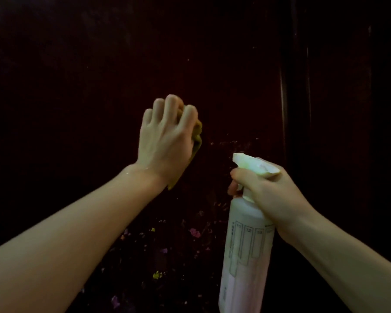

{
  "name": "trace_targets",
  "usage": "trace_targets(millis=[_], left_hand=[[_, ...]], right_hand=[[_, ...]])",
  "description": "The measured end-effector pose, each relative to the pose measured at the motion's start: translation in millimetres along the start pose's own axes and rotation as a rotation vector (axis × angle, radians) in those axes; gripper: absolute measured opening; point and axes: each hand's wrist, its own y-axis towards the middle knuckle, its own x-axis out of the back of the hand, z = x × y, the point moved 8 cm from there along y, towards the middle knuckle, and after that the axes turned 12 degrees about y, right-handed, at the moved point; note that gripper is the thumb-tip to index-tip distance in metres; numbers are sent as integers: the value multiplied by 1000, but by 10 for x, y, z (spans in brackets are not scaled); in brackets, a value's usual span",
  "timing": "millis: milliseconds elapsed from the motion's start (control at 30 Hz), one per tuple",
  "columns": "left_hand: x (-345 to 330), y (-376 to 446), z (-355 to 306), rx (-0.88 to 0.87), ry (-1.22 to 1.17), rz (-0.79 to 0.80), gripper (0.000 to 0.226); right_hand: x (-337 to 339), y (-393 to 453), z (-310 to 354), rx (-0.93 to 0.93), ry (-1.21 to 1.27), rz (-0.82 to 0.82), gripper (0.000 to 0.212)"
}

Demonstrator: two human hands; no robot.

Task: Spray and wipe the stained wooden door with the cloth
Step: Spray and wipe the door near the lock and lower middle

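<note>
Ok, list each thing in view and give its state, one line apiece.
Left hand: grips the cloth, pressing it on the door.
Cloth: bunched, yellowish, mostly hidden under the hand.
Right hand: grips the spray bottle's neck, finger on the trigger.
Spray bottle: upright, nozzle toward the door.
Door: dark, speckled with coloured stains lower down.

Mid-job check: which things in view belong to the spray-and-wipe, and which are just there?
In the job:
- cloth, in the left hand
- spray bottle, in the right hand
- wooden door
- coloured stain specks

Just there:
- door frame edge
</note>
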Motion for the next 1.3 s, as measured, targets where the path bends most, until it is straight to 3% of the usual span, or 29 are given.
trace_targets(millis=[67, 200, 333, 433, 533, 633, 800, 867, 1100, 1167, 1300], left_hand=[[-20, 27, -168, 1, 0, -17, 19], [-83, -384, -664, -260, -45, -17, 25], [-80, -490, -719, -356, -39, -1, 20], [-49, -157, -478, -221, -5, 4, 23], [-20, 148, -262, -23, 13, -5, 25], [-36, 86, -419, -73, 18, -28, 21], [-77, -418, -796, -296, -41, -4, 24], [-79, -404, -770, -326, -17, 14, 26], [-2, 290, -440, -15, 15, -21, 19], [-16, 210, -633, -76, -5, -44, 19], [-67, -294, -1102, -367, -73, -20, 21]], right_hand=[[39, 10, 15, 19, -23, -20, 19], [166, -14, -22, -15, 1, -63, 29], [203, -68, -39, -70, 63, -17, 17], [206, -48, 11, -26, 4, -4, 8], [236, -6, 28, 3, -22, -43, 17], [308, -9, -20, -16, -15, -84, 26], [361, -49, -78, -129, 132, -56, 11], [349, -49, -66, -108, 72, -16, 12], [431, -19, -49, -27, -21, -89, 23], [459, -24, -58, -51, 36, -103, 24], [484, -48, -27, -89, 101, -73, 20]])
